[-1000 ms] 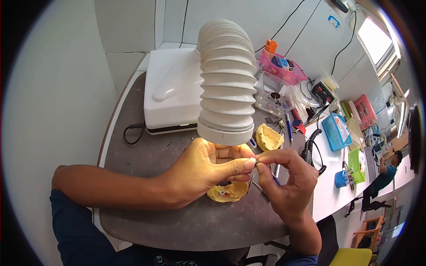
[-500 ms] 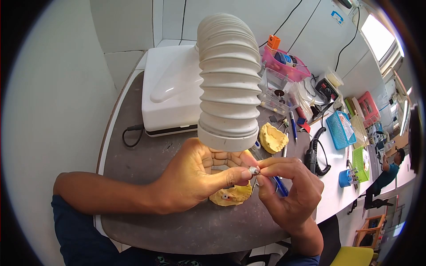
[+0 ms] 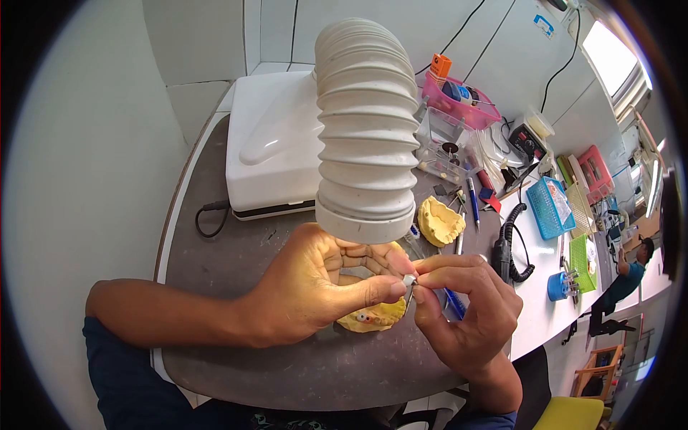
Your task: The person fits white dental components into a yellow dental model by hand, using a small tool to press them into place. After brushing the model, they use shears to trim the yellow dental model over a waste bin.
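Note:
A small white dental crown [image 3: 409,280] sits between the thumb and fingertips of my left hand [image 3: 315,283], which curves below the hose mouth. Closed in a pinch, my right hand [image 3: 473,304] meets the crown from the right, where a tiny dark bit shows; its details are too small to make out. Under the hands lies a yellow plaster dental model [image 3: 374,317] with a white tooth and a reddish spot on it, partly hidden by my left hand. Behind the fingers, a second plaster model [image 3: 440,221] rests on the grey mat.
A ribbed white suction hose [image 3: 367,136] hangs close above my hands, joined to a white machine [image 3: 269,158]. To the right are a handpiece [image 3: 502,259] with coiled cord, a blue pen [image 3: 474,203], baskets [image 3: 550,208] and a blue bur holder [image 3: 557,286]. A person [image 3: 627,283] is farther off.
The crown has turned slightly between my fingers, showing more white and less of its dark side. Both hands stay in nearly the same place.

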Demonstrator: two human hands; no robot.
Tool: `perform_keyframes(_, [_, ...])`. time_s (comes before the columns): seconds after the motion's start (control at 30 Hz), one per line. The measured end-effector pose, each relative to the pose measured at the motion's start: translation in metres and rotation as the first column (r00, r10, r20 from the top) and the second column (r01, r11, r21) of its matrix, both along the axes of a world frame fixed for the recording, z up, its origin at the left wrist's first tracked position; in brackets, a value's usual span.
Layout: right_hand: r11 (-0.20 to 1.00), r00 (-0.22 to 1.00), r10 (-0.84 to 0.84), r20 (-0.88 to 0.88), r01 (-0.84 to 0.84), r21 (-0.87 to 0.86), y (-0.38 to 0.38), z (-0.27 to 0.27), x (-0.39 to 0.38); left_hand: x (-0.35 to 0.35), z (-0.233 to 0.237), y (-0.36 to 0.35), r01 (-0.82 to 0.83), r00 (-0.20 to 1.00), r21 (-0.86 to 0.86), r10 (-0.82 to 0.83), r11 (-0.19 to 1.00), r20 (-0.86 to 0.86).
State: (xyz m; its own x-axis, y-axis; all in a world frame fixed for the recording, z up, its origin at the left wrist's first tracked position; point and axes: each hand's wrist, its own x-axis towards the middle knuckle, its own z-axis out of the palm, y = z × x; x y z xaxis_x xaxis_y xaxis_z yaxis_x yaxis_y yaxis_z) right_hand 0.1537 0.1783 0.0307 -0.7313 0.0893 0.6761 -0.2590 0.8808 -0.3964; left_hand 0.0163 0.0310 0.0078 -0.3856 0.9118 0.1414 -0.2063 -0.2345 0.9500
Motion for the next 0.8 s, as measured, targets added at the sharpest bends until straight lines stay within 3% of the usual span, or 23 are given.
perform_keyframes(0.8, [1.0,1.0,0.01,0.017,-0.01,-0.004,-0.0034,0.0003,0.002,-0.0015,-0.0019,0.0006,-0.003,0.999,0.015,0.003,1.0,-0.052])
